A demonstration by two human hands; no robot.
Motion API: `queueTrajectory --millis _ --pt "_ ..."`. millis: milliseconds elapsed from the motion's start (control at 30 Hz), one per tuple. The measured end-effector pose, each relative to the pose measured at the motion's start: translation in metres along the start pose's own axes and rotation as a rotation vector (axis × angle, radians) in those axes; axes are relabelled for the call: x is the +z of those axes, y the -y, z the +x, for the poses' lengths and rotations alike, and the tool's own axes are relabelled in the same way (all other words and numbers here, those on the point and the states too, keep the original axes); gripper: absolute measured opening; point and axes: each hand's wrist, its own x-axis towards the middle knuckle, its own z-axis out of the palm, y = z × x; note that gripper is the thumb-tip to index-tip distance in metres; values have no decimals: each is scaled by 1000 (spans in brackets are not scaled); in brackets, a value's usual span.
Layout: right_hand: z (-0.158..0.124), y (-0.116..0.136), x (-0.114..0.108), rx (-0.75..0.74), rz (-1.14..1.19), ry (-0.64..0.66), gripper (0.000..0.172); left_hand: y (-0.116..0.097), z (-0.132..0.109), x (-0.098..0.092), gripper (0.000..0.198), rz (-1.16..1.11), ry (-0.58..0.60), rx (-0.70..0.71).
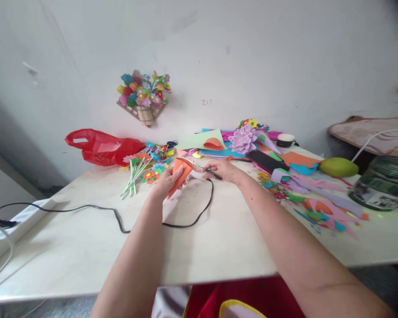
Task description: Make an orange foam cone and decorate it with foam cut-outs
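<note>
My left hand (167, 182) is closed around an orange foam cone (181, 173), holding it above the white table (86, 247). My right hand (223, 170) grips a glue gun (204, 171) whose tip points at the cone's rim. The gun's black cord (119, 221) loops over the table and runs off to the left. Both hands are close together near the table's middle.
A red plastic bag (102, 148) lies at back left beside foam flowers on green sticks (141, 170). Coloured foam sheets, a purple foam flower (243, 139), scraps (311, 198), a tape roll (285, 140), a green mango (338, 167) and a jar (383, 182) fill the right. A flower basket (144, 95) hangs on the wall.
</note>
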Motion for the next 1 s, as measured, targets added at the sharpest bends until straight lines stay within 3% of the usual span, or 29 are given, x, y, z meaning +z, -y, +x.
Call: queueTrajectory --millis 267,533,800,1000 --pt "1 -8 -5 -19 8 90 26 3 2 -1 44 15 3 33" --pt "-1 -5 -5 -27 -53 113 28 2 -1 -2 44 -14 89 50" --pt "1 1 3 -40 29 -19 33 8 2 -3 46 -10 188 102" --pt "-1 7 15 -19 150 -115 36 5 3 -2 41 24 165 188"
